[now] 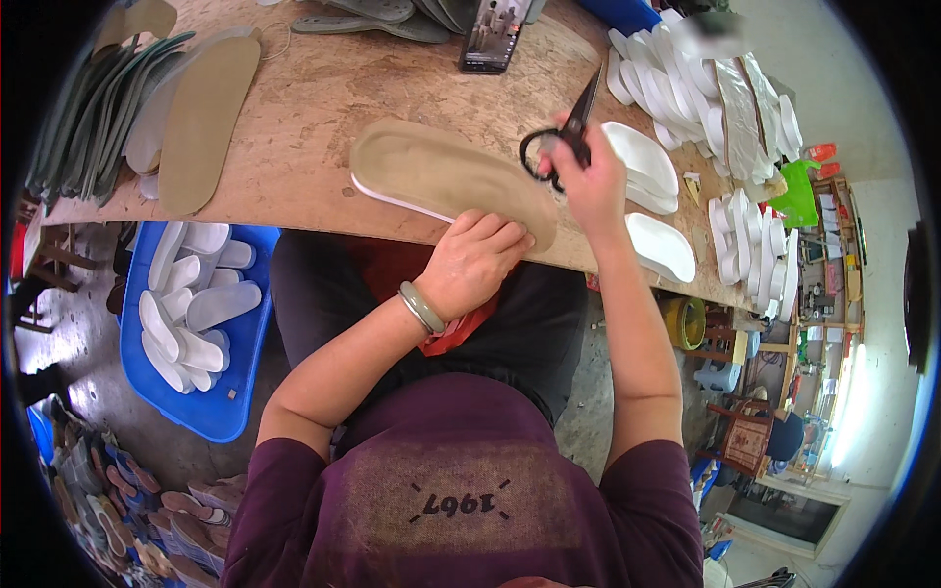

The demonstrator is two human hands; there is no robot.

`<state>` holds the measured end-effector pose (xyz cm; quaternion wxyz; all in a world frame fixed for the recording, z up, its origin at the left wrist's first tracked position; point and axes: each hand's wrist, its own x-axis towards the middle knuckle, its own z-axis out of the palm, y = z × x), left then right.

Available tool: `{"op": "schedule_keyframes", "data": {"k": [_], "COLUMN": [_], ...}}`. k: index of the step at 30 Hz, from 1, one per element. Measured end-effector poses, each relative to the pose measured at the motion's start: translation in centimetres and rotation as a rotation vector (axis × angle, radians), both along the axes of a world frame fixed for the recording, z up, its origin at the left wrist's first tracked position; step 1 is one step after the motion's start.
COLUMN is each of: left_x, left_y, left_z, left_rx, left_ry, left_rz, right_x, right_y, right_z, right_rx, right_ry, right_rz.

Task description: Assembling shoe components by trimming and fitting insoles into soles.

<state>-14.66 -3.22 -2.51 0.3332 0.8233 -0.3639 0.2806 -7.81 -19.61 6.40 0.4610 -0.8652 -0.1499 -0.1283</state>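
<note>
A shoe sole (431, 165) with a tan top and a white edge lies slantwise near the table's front edge. My left hand (472, 260) is closed over its near right end, fingers on the tan surface and the thumb out of sight. Black-handled scissors (585, 106) are in my right hand (592, 181), just right of the sole. Their blades point away from me and look closed. White sole pieces (642, 169) lie beside my right hand, with another white piece (660, 247) nearer the edge.
Stacked grey and tan insoles (208, 122) stand at the left of the wooden table (304, 118). A phone (495, 37) sits at the back. Rows of white soles (667, 83) fill the right side. A blue bin (230, 392) of white pieces is below left.
</note>
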Motion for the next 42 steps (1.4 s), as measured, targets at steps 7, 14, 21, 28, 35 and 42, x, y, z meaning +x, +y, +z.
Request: {"op": "schedule_keyframes", "data": {"k": [7,14,21,28,35,42], "left_x": [0.1,0.2,0.8,0.8,-0.3,0.2], "left_y": [0.1,0.4,0.6,2.2,3.5,3.3], "left_z": [-0.1,-0.2,-0.4,1.3,2.6,0.6], "left_rx": [-0.002,-0.042,-0.002,0.078,0.073,0.162], "left_ry": [0.033,0.031,-0.030,0.091,0.069,0.060], "left_rz": [-0.014,-0.084,-0.081,-0.308,-0.138,-0.143], "right_x": [-0.6,-0.1,1.6,-0.2,-2.8,-1.4], "right_y": [-0.5,1.2,2.9,1.8,2.8,3.6], "right_z": [-2.6,-2.4,-1.7,-1.1,-1.6,-3.3], "right_rx": [-0.489,-0.528,-0.188,0.121,-0.281,-0.516], "right_ry": [-0.443,-0.428,0.095,0.239,-0.088,-0.517], "right_rz": [0.497,0.486,0.050,0.021,0.242,0.222]}}
